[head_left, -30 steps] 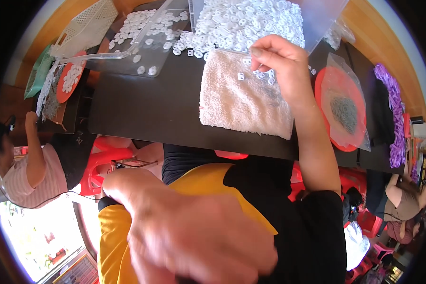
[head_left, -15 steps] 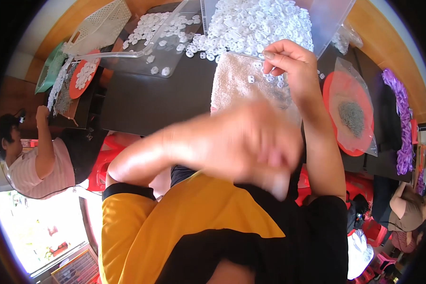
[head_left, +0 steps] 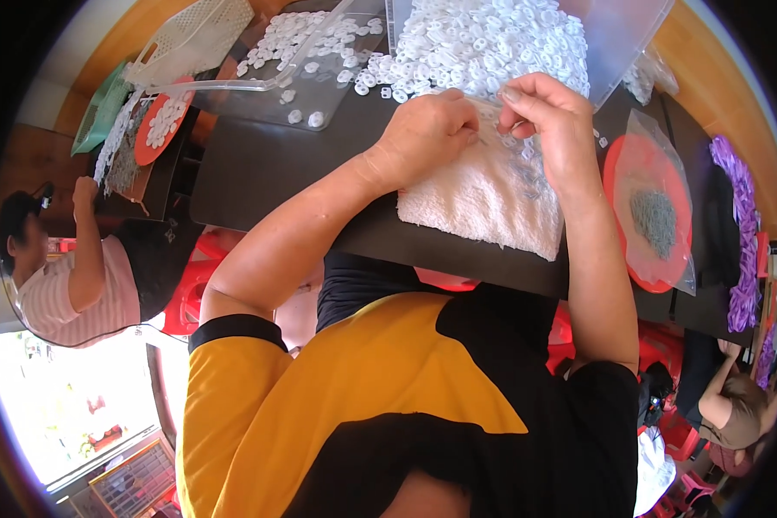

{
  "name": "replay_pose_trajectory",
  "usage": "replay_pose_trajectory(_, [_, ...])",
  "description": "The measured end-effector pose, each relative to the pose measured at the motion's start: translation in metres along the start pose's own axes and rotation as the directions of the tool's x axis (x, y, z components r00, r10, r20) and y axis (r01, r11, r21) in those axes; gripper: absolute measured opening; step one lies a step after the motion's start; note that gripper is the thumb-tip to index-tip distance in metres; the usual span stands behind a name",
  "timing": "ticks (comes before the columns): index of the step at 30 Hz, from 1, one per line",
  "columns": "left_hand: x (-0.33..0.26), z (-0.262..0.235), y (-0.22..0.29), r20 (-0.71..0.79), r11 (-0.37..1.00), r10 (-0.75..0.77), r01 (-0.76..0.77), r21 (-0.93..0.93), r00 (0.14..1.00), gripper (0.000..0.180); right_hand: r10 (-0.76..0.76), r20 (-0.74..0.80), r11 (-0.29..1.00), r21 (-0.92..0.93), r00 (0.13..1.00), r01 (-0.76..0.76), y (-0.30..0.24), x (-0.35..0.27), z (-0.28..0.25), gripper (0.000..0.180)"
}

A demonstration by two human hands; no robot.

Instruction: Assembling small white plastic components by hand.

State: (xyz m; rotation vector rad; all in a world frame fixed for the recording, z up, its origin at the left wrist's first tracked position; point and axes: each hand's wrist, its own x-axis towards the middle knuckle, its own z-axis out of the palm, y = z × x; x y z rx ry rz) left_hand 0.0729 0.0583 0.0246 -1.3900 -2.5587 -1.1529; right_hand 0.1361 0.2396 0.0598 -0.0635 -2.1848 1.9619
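Observation:
Over the far edge of a pale beige towel, my two hands work close together. My left hand has its fingers curled down beside a heap of small white plastic pieces; what they hold, if anything, is hidden. Thumb and fingertips of my right hand are pinched together, and anything between them is too small to make out. Under and beside the right hand, a few white pieces and thin greyish bits lie on the towel.
The heap spills from a clear plastic bin. Right of my arm, a red plate carries a clear bag of grey pin-like pieces. A clear tray with white pieces stands left. A purple bundle lies far right. Another person sits left.
My left hand, blurred in front of my chest before, has swung up and away to the far side of the towel. The right hand stays pinched near the heap.

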Motion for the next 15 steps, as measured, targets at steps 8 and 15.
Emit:
replay_pose_trajectory(8, [-0.001,-0.017,0.011,0.112,0.584,-0.46,0.396,-0.709,0.881,0.014,0.015,0.021,0.995,-0.101,1.0,-0.013,0.001,-0.002,0.006,0.008])
replay_pose_trajectory(15, [-0.001,-0.024,0.024,0.163,0.438,-0.437,0.368,-0.82,0.884,0.015,0.016,0.007,0.996,-0.086,1.0,-0.015,-0.008,-0.008,0.016,0.009])
